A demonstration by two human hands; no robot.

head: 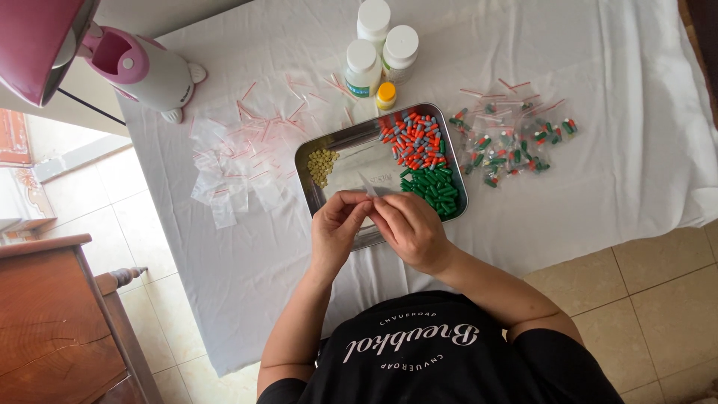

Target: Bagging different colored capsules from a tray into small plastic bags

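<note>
My left hand [336, 230] and my right hand [410, 228] meet over the near edge of a metal tray [366, 136], both pinching one small clear plastic bag [369, 185] between the fingertips. In the tray lie a heap of orange-and-grey capsules [415, 139], a heap of green capsules [432, 191] and a small pile of yellow tablets [322, 164]. The bag's lower part is hidden by my fingers.
Empty clear zip bags [235, 161] are strewn left of the tray on the white cloth [598, 150]. Filled bags of capsules [508, 142] lie to the right. Three white bottles [381, 49] and a small yellow-capped one [386, 95] stand behind. A pink-and-white lamp [142, 67] sits far left.
</note>
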